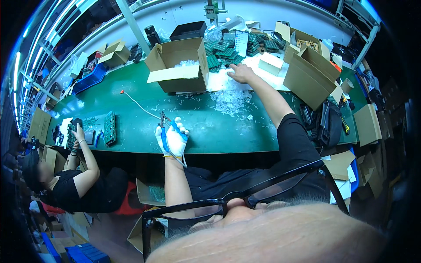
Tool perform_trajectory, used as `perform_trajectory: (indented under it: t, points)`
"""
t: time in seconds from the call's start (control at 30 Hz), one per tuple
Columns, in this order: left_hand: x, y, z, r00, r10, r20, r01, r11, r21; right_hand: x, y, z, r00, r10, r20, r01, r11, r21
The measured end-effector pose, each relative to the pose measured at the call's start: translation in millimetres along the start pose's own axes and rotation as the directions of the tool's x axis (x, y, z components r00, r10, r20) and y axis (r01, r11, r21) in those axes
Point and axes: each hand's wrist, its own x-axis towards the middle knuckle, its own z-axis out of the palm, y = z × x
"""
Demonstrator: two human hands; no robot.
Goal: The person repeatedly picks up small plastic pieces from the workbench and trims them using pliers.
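Observation:
My left hand (175, 141), in a white glove, is wrapped round a pair of blue-handled cutting pliers (164, 119) above the near edge of the green table. A pale cable (139, 105) with an orange-red end passes by the pliers; another stretch of it hangs at my wrist. Bare and stretched far forward, my right hand (242, 73) has its fingers apart. It lies over white sheets (219, 81) at the front of a heap of green circuit boards (226, 51). Below it is a pile of small clear plastic pieces (231, 101).
An open cardboard box (182, 78) stands left of the boards, another carton (312, 79) to the right. A small white box (271, 63) sits between. Clear slivers litter the green table (206, 139). At the far left, a person (81, 182) handles a dark board.

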Motion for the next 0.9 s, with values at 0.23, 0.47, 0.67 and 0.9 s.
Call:
perform_trajectory:
  t: [0.23, 0.47, 0.67, 0.9]
  points:
    - [-5.1, -0.1, 1.4, 0.998, -0.005, 0.065, 0.006, 1.000, -0.004, 27.0, -40.7, 6.2, 1.000, -0.017, -0.010, 0.015, 0.992, -0.124]
    - [7.0, -8.6, 7.2, 0.999, 0.001, -0.045, 0.000, 1.000, 0.020, 57.6, -15.3, 34.6, 0.998, 0.003, -0.067, -0.005, 0.999, -0.034]
    - [-1.0, 5.5, -1.1, 0.999, 0.009, -0.035, -0.009, 1.000, -0.008, 27.2, -35.6, 41.2, 0.990, -0.080, -0.118, 0.073, 0.995, -0.066]
    - [-3.8, 2.4, -0.9, 1.000, 0.010, -0.029, -0.010, 1.000, -0.027, -32.6, -33.6, 27.5, 0.954, -0.297, -0.046, 0.297, 0.955, 0.001]
